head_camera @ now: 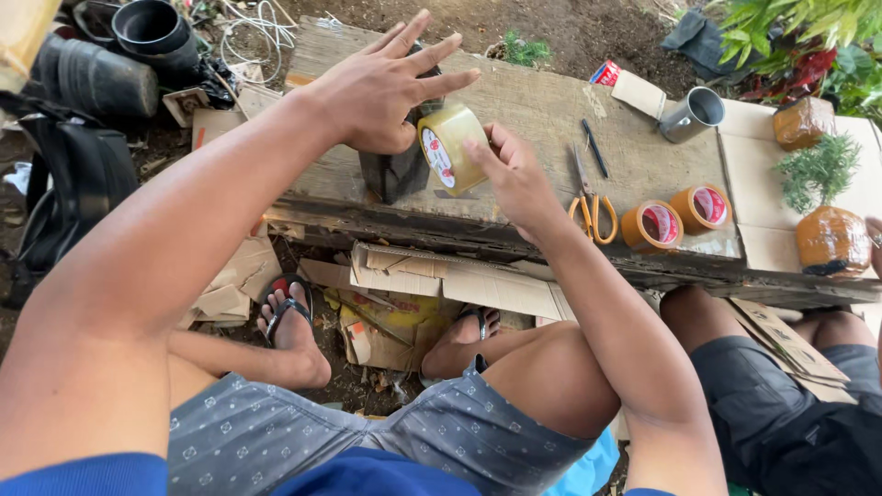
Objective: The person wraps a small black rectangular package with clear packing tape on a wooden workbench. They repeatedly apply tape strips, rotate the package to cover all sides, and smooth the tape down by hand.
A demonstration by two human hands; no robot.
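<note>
Right hand (514,179) is gripping a clear tape roll (450,147); left hand (381,87), fingers spread, is pressing a dark pot (395,170) on the wooden table (542,110); two brown tape rolls (675,219) nearby.

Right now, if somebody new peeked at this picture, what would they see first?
Probably the two hands in the middle: the left hand rests on a dark wrapped object on the wooden plank, and the right hand holds a roll of clear tape against it. To the right lie orange-handled scissors and two brown tape rolls.
</note>
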